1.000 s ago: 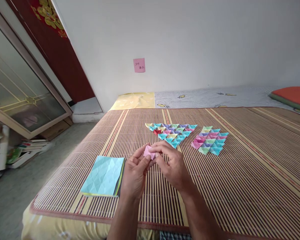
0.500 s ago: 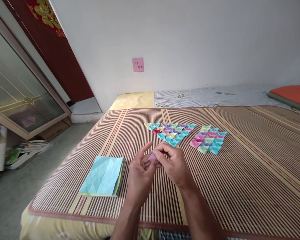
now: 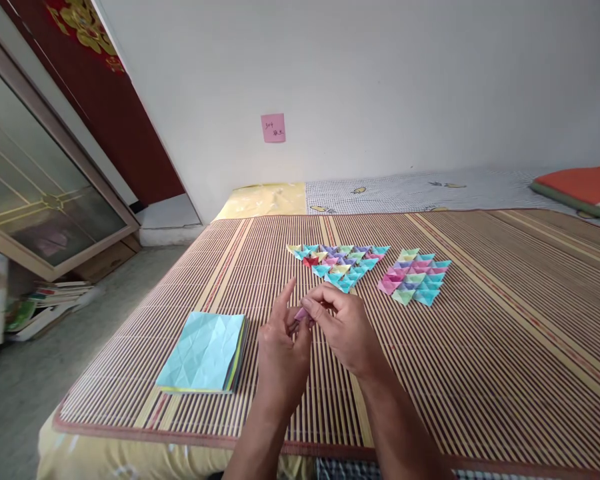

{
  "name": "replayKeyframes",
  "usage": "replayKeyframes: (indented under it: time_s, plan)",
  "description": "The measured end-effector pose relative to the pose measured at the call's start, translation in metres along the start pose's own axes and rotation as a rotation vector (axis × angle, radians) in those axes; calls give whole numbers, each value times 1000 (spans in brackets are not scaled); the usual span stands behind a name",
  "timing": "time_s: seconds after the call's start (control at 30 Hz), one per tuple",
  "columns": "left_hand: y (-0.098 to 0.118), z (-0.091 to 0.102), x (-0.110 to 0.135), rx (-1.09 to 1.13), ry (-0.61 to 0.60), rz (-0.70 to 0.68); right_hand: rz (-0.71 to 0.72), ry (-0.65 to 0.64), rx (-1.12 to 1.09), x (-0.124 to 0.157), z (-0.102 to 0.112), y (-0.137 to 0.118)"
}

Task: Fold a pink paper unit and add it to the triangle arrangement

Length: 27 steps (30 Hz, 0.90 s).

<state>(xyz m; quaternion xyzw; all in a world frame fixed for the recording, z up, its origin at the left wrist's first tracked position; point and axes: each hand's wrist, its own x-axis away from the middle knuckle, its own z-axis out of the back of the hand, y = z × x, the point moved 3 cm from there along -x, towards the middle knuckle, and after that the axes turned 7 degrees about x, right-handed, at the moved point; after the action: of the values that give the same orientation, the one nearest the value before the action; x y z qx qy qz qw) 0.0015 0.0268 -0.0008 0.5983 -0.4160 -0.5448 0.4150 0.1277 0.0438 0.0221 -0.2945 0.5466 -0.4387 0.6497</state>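
Note:
Between my two hands is a small piece of folded purple paper (image 3: 301, 313), held above the striped mat. My left hand (image 3: 283, 340) pinches it from below with the thumb, while its index finger points up and away. The thumb and fingertips of my right hand (image 3: 341, 323) grip its upper edge. Part of the paper is hidden behind the fingers. Just beyond the hands lies a group of folded paper triangles (image 3: 337, 263) in blue, yellow, red and purple. A second group of folded pieces (image 3: 415, 277) sits to its right.
A stack of creased square paper (image 3: 200, 353), light blue on top, rests left of my hands on the bamboo mat (image 3: 455, 373). A pink note (image 3: 273, 128) sticks to the wall. Folded orange bedding (image 3: 580, 187) lies at the far right. Books (image 3: 55, 303) are piled on the floor.
The purple paper shows less of its face now, tilted or folded narrower between the fingers. My left index finger is raised slightly more. The view has shifted a little.

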Motion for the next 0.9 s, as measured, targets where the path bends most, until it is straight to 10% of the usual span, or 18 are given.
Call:
replayKeyframes:
  time_s: [0.3, 0.9]
  plan:
    - [2, -3, -2, 307, -96, 203, 54, 26, 135, 2, -3, 2]
    - [11, 6, -7, 323, -270, 143, -202, 14, -260, -1, 3, 19]
